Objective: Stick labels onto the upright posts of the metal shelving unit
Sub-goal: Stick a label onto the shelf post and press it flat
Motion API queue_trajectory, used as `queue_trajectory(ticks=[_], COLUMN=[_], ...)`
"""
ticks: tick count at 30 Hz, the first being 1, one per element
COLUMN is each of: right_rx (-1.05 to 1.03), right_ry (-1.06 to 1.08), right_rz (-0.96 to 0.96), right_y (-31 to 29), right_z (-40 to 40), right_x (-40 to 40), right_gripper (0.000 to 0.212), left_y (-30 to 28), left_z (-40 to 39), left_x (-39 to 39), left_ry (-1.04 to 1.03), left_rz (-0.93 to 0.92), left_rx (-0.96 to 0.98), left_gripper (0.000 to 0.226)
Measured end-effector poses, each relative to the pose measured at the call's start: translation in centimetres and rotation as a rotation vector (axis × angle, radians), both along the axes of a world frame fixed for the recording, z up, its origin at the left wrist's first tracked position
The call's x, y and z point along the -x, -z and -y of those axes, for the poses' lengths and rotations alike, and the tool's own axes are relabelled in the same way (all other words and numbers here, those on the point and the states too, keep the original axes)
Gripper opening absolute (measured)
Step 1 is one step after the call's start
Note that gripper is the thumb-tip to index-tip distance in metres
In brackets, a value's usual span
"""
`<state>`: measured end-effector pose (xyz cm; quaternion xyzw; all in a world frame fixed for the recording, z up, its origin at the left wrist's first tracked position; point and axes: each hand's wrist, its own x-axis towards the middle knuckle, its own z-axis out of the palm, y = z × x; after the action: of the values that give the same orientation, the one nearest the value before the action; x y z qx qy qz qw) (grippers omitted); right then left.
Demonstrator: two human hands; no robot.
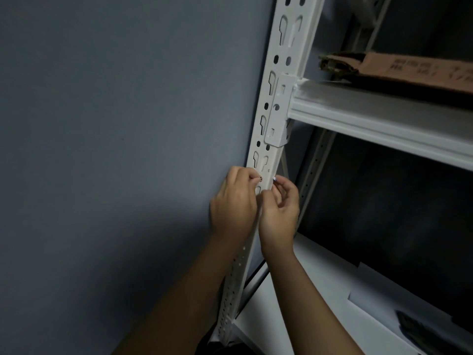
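Labelling under way on the front upright post [279,103] of the white shelving unit, just below the bracket where the upper shelf beam [384,124] hooks in. Left hand [234,203] against the post's outer, wall-side edge, fingertips curled in and pinching something small at the slotted face. Right hand [280,203] against the inner edge, thumb and forefinger likewise pinched at the post. Label itself too small and too hidden by fingers to make out (probably stretched between the two pinches, but no telling).

To do this step well: keep the strip level across the face, square to the post's edges, and clear of the keyhole slots where possible, since paper over a hole has nothing to grip. Tack one end first, then smooth toward the other with a fingertip, firmly, to avoid a bubble or crease. Release only once both ends lie flat.

Flattened cardboard [409,70] on the upper shelf, well apart from the work.
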<state>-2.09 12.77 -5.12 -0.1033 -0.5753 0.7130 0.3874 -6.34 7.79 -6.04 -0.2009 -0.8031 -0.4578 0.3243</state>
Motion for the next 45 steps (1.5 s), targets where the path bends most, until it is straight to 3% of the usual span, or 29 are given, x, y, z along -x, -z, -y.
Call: queue_trajectory(ticks=[8, 20, 24, 32, 36, 41, 45], right_rx=[-0.021, 0.012, -0.004, 0.000, 0.000, 0.016, 0.017], right_ry=[0.007, 0.003, -0.052, -0.056, -0.059, -0.065, -0.054], right_rz=[0.006, -0.012, -0.002, -0.005, 0.003, 0.006, -0.007], right_y=[0.2, 0.4, 0.1, 0.2, 0.3, 0.2, 0.0], right_z=[-0.2, 0.2, -0.5, -0.7, -0.8, -0.7, -0.5], right_x=[0.0, 0.1, -0.3, -0.4, -0.4, -0.5, -0.5], right_gripper=[0.029, 0.030, 0.029, 0.030, 0.030, 0.030, 0.029], left_y=[0.5, -0.1, 0.3, 0.8, 0.6, -0.2, -0.2], left_z=[0.5, 0.7, 0.8, 0.5, 0.5, 1.1, 1.1], left_x=[0.6, 0.7, 0.4, 0.4, 0.4, 1.0, 1.4], left_ry=[0.004, 0.069, 0.043, 0.016, 0.030, 0.057, -0.003], left_rz=[-0.219, -0.040, -0.006, -0.213, -0.227, -0.231, -0.296], left_rx=[-0.026, 0.121, 0.009, -0.004, -0.004, 0.074, 0.178], left_gripper=[0.020, 0.011, 0.010, 0.023, 0.023, 0.008, 0.016])
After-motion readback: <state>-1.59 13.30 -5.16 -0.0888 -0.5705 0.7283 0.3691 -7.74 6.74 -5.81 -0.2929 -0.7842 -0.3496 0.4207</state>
